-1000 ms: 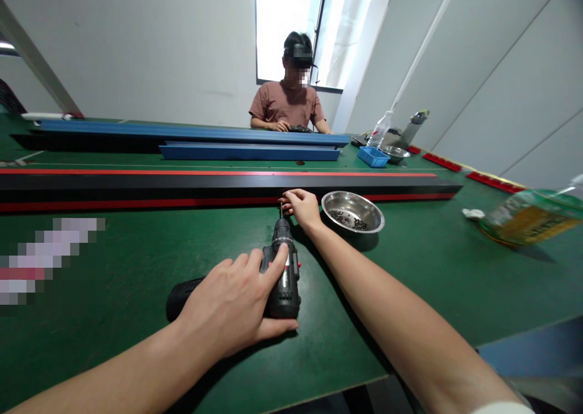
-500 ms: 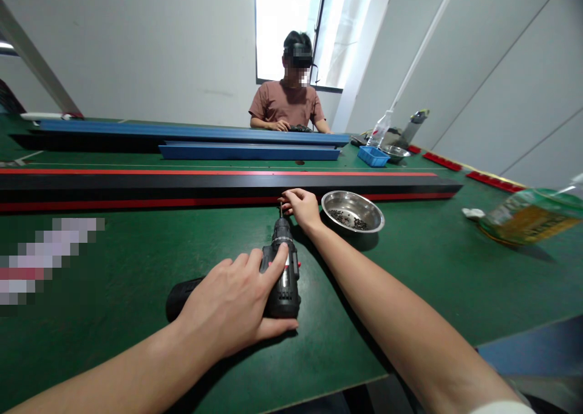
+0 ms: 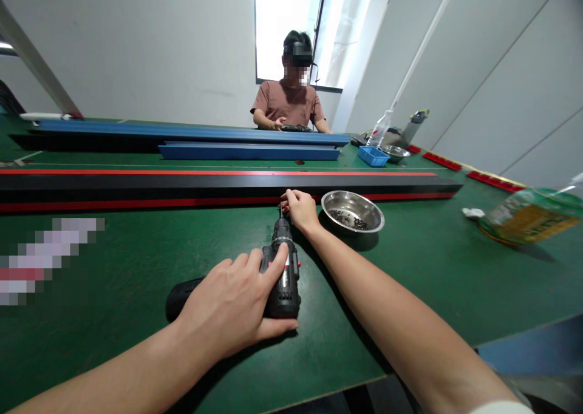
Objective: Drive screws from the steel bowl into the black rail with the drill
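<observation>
A black cordless drill [image 3: 286,289] lies on its side on the green table, its bit pointing away from me. My left hand [image 3: 225,302] is wrapped over its handle and body, with the index finger along the top. At the bit's tip, the fingers of my right hand [image 3: 301,210] are pinched together; whatever is between them is too small to make out. Just beyond that tip runs a long black bar [image 3: 204,186] with red strips along its edges. To the right of my right hand stands a steel bowl [image 3: 364,203] holding small dark screws [image 3: 346,220].
Blue rails [image 3: 250,152] lie across the table farther back. A co-worker [image 3: 289,104] sits beyond them. At the back right are a blue basket [image 3: 373,156], a clear bottle [image 3: 380,128] and another metal bowl [image 3: 396,153]. A green-tinted plastic container [image 3: 532,217] stands at the right.
My right hand has shifted very slightly at the bit's tip, its fingers drawn a little closer together. My left hand and the drill stay put. The co-worker's hand has moved slightly.
</observation>
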`<state>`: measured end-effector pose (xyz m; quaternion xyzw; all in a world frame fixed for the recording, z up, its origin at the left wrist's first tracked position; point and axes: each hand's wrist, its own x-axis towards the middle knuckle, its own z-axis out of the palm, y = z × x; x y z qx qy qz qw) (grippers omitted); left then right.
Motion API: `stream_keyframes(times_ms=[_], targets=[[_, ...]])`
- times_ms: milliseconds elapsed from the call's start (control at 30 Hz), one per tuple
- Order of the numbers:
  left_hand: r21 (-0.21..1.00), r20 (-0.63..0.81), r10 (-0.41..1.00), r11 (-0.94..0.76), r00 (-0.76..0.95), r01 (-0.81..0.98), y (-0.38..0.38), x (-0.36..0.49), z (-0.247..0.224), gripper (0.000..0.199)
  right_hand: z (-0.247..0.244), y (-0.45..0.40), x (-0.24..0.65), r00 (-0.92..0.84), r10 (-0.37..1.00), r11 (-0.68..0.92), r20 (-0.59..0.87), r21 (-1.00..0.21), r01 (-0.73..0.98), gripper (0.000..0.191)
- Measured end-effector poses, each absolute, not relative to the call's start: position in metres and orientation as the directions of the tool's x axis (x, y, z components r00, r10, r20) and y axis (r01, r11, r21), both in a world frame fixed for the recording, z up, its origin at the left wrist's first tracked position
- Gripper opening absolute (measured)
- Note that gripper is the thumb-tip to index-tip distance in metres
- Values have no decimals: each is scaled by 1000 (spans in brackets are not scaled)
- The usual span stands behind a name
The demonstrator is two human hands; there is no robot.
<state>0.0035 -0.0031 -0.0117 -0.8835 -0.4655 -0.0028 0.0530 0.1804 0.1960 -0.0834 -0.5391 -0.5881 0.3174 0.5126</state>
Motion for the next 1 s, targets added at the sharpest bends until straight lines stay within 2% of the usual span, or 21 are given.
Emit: stream_keyframes(times_ms=[200,433,1000], targets=[[-92,54,821,-563,569,821,-3,4,-10,99,-81,196,180,82,971,201,224,-954,225,43],[-89,50,818,-568,573,818,-3,3,-11,99,-78,194,180,67,975,195,213,-958,212,48],[-103,54,821,-561,568,821,-3,3,-14,100,-77,192,181,38,965,232,261,-907,351,57]])
